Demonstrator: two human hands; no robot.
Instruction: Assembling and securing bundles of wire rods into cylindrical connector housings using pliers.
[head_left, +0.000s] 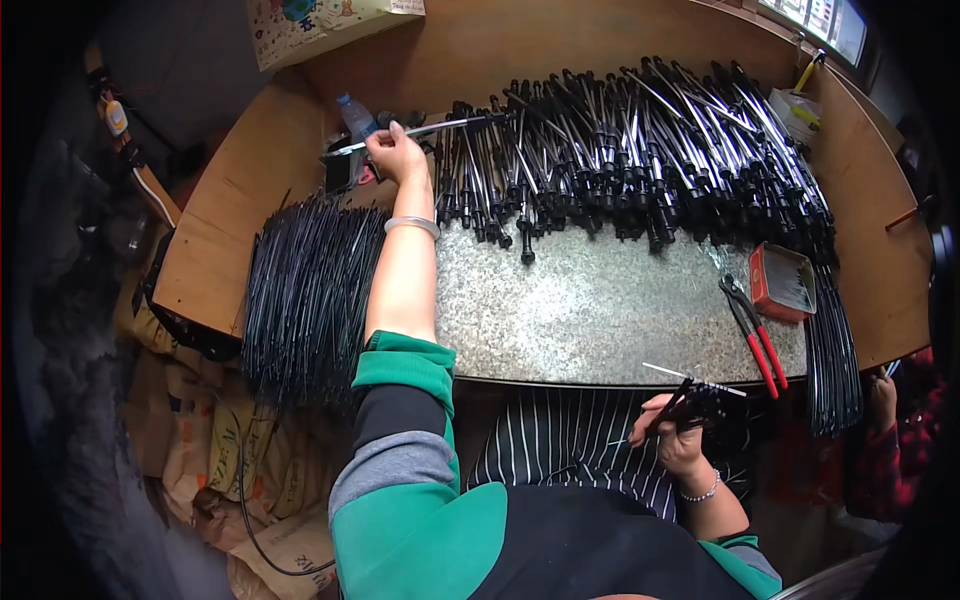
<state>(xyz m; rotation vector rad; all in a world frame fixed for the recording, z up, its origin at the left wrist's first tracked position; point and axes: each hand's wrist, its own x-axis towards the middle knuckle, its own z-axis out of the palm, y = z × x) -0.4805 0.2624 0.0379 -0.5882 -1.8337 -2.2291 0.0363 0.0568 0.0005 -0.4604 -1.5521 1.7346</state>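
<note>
At the far left of the table, my left hand (395, 155) is closed round a silver rod with a black end (455, 124), held nearly level. This rod's black end lies over the edge of a wide pile of similar silver rods with black fittings (610, 150). Low over my lap, my right hand (675, 440) is closed on a cluster of small black parts (695, 405). Thin pale sticks poke out beside that cluster; what exactly the parts are I cannot make out. Below my left wrist lies a dense bundle of thin black rods (310, 300).
Red-handled pliers (755, 345) lie at the table's (560, 310) right front edge, beside a red box of small pieces (785, 280). More thin rods (830, 350) overhang the right edge. A plastic bottle (355, 118) stands behind my left hand. Another person's hand (882, 402) is at far right.
</note>
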